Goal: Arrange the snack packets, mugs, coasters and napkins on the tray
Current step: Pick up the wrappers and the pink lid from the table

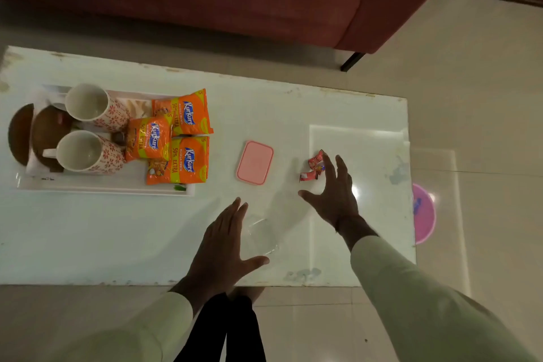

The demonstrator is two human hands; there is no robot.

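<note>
- Now your left hand [224, 239] is spread flat, grasping nothing, beside a clear container [261, 236], well right of the tray [102, 185].
- Your right hand [333, 194] is splayed, empty, touching red wrappers [314, 167], farther right.
- On the tray: two mugs [88, 126], three orange snack packets [176, 138], brown coasters [35, 132].
- A pink lid [255, 162] lies just right of the tray.

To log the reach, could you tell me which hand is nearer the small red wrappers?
Right. The right hand has fingertips almost on the red wrappers; the left hand lies well short, beside a clear container.
</note>
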